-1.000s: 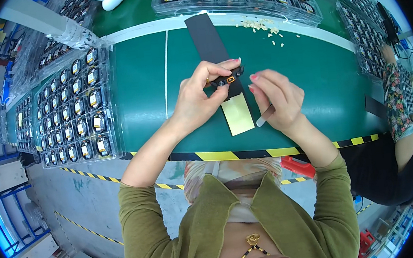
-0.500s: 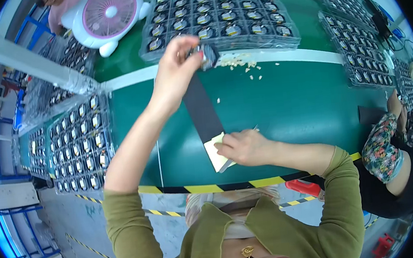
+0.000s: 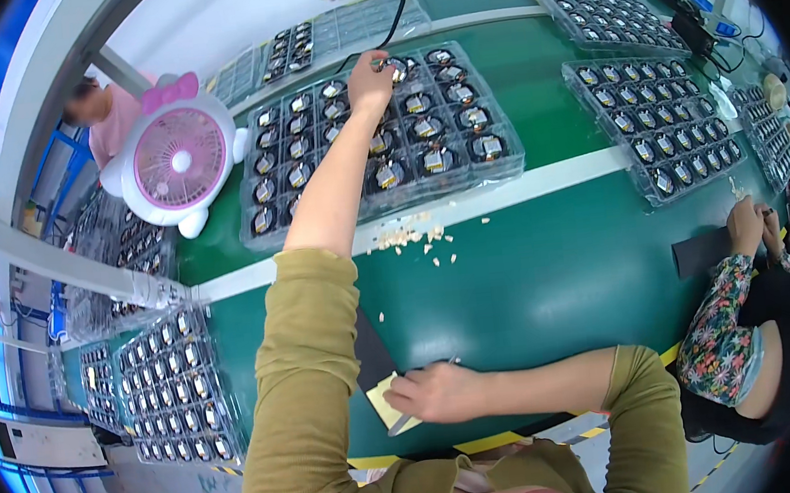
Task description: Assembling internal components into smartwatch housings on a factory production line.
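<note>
Stretched far forward, my left hand (image 3: 372, 81) is over the far part of a clear plastic tray (image 3: 250, 224). Its fingers are closed on a round black part (image 3: 398, 69) at one of the tray's pockets. Several similar round parts with silver and yellow pieces fill the other pockets. Near the table's front edge, my right hand (image 3: 440, 392) is closed around slim grey tweezers (image 3: 399, 425), whose thin tip shows beyond the knuckles. That hand rests over a pale yellow pad (image 3: 383, 402). A dark strip (image 3: 372, 348) runs beneath the pad, partly hidden by my left sleeve.
Small cream-coloured bits (image 3: 404, 238) lie scattered before the tray. A pink and white fan (image 3: 179, 161) stands at the left. More filled trays (image 3: 173, 387) sit left and right (image 3: 659, 126). A metal post (image 3: 44, 252) crosses the left side. A co-worker's hand (image 3: 746, 224) is at the right.
My left hand has moved forward, carrying the round black part from above the table to the tray. My right hand stays on the pad with the tweezers. The view has tilted forward.
</note>
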Action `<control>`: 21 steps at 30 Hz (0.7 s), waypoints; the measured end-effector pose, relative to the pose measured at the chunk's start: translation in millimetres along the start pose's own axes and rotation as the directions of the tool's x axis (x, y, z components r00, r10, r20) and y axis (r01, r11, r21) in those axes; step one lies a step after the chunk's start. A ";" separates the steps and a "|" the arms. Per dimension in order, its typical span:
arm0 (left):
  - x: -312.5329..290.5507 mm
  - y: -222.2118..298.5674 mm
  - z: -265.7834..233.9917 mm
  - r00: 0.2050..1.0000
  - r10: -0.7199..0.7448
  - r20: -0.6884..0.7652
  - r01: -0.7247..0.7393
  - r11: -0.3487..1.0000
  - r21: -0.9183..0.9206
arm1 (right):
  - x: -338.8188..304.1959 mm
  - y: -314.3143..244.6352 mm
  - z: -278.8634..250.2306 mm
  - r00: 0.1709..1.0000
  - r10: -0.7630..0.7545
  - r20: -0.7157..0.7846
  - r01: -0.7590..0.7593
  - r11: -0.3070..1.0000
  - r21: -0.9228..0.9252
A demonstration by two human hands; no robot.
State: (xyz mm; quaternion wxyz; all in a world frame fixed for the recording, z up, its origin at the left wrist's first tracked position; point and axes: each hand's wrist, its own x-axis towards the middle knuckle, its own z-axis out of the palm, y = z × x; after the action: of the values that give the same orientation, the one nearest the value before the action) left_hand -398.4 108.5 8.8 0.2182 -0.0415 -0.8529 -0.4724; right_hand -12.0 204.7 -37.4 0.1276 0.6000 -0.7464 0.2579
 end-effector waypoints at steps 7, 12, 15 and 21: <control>28.9 -13.4 4.3 0.901 0.271 0.338 -0.358 0.905 0.228 | -1.5 4.3 2.8 1.000 0.015 -0.013 -0.014 0.999 0.050; 30.8 -9.3 3.3 0.837 0.247 0.489 -0.354 0.925 0.139 | -2.8 5.1 1.8 0.999 0.036 0.015 -0.037 0.998 0.045; 38.6 -16.2 4.7 0.775 0.382 0.503 -0.503 0.855 0.126 | -3.7 4.7 3.3 0.999 0.042 0.023 -0.044 0.997 0.056; 63.9 -25.5 18.5 0.911 0.155 0.383 -0.375 0.699 0.609 | -2.3 3.9 3.4 0.999 0.046 0.009 -0.046 0.997 0.068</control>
State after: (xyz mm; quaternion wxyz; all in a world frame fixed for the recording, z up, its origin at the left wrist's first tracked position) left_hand -469.3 101.0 6.5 0.1515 -0.1559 -0.9724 -0.0842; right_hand -14.7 205.4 -42.2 0.0986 0.5876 -0.7513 0.2838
